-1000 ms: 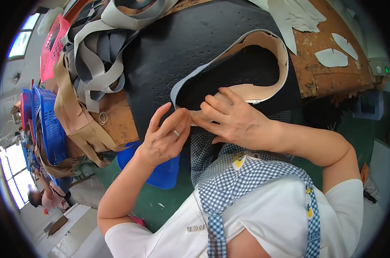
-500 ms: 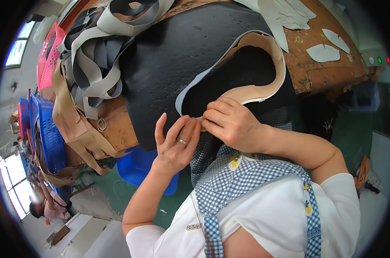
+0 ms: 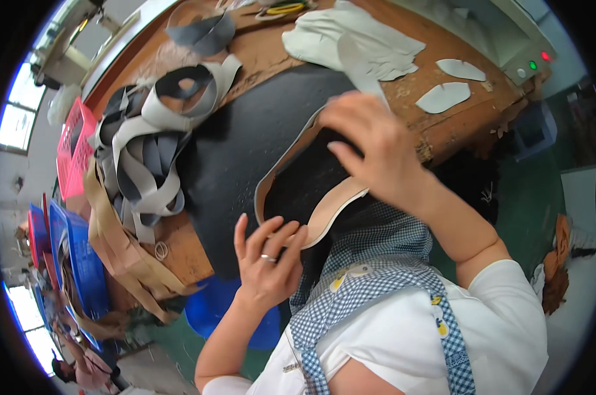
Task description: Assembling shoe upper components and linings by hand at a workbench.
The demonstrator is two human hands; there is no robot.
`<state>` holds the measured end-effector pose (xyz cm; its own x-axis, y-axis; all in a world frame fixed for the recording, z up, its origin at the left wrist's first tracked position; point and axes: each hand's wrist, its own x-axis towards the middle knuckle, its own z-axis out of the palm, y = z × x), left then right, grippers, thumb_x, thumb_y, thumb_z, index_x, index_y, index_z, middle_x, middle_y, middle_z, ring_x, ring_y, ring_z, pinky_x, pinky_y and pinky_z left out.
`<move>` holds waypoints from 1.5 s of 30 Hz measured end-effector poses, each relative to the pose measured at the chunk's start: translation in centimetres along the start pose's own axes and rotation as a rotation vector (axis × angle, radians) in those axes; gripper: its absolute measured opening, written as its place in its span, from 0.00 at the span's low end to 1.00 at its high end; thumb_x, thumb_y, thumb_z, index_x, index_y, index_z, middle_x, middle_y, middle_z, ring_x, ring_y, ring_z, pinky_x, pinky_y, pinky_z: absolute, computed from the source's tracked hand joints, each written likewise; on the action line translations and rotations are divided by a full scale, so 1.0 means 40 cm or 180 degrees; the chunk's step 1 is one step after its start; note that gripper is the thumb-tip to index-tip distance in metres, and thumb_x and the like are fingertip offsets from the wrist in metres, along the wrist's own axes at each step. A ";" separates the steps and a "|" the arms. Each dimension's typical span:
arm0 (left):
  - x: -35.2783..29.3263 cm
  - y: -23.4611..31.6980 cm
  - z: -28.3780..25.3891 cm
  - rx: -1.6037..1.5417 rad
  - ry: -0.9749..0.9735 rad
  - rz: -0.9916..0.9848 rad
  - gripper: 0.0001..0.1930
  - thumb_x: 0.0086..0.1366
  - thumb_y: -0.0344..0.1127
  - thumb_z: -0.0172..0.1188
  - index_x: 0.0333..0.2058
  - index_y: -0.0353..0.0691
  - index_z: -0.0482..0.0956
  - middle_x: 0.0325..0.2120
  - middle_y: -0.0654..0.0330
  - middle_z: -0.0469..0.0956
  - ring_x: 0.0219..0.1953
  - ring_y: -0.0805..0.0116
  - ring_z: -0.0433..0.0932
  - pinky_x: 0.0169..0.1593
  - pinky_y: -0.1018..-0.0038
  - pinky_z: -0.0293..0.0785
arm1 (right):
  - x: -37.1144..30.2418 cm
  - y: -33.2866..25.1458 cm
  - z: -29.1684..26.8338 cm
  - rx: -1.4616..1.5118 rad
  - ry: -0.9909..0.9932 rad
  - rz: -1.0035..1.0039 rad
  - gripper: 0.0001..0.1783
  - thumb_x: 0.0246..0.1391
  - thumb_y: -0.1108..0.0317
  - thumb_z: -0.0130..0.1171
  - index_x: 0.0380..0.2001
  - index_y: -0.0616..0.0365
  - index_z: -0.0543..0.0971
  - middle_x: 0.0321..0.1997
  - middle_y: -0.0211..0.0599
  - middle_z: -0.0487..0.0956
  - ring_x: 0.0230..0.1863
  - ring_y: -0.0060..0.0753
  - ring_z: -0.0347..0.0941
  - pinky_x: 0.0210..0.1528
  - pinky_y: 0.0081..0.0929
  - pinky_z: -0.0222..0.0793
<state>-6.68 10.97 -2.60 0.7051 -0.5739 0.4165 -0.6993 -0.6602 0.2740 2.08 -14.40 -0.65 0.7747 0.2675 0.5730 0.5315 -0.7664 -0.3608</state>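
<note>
A looped strip of leather-like material (image 3: 329, 209), tan inside with a pale outer edge, stands on its edge on a black mat (image 3: 219, 164). My left hand (image 3: 272, 263), with a ring on one finger, pinches the strip's near end between thumb and fingers. Over the far right part of the loop is my right hand (image 3: 383, 155), smeared by motion. Its thumb stands apart from its fingers, and the fingertips reach the strip's far bend. That hand covers the right side of the loop; whether it touches the strip I cannot tell.
Grey strips (image 3: 137, 141) and tan strips (image 3: 117, 243) heap on the wooden table (image 3: 186, 247) at left. White pieces (image 3: 444, 97) and yellow-handled scissors (image 3: 286, 9) lie farther off. Pink (image 3: 81, 141) and blue baskets (image 3: 81, 250) stand left; a blue bin (image 3: 225, 316) sits below. Another person (image 3: 87, 362) works at far left.
My right hand has left the near joint beside my left hand and moved up and away over the loop. The loop has shifted nearer and narrowed. The view has tilted.
</note>
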 end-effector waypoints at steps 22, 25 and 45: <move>0.284 -0.182 0.049 -0.1672 -0.1412 -0.1754 0.14 0.58 0.36 0.67 0.34 0.28 0.82 0.21 0.54 0.81 0.25 0.67 0.81 0.33 0.72 0.76 | 0.124 0.173 0.055 0.1141 -0.2530 0.0824 0.10 0.42 0.68 0.66 0.29 0.61 0.86 0.24 0.46 0.82 0.27 0.42 0.78 0.32 0.35 0.72; 0.269 -0.174 0.059 -0.1114 -0.0946 -0.1207 0.15 0.54 0.36 0.67 0.36 0.29 0.82 0.20 0.47 0.77 0.25 0.59 0.79 0.33 0.67 0.73 | 0.138 0.148 0.084 0.1050 -0.2616 0.0551 0.11 0.42 0.67 0.65 0.29 0.62 0.86 0.24 0.48 0.81 0.27 0.42 0.79 0.33 0.36 0.73; 0.211 -0.250 0.046 -0.1838 -0.0487 -0.2316 0.17 0.65 0.38 0.58 0.27 0.25 0.77 0.15 0.46 0.71 0.20 0.67 0.74 0.29 0.65 0.70 | 0.180 0.173 0.116 0.3531 -0.2085 0.2306 0.22 0.67 0.51 0.49 0.41 0.59 0.82 0.35 0.37 0.83 0.37 0.30 0.81 0.37 0.29 0.79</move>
<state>6.46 11.85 -3.40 0.9708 -0.1993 -0.1331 -0.0022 -0.5628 0.8266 12.93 -15.05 -2.43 0.8322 0.4714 -0.2917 -0.2795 -0.0977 -0.9552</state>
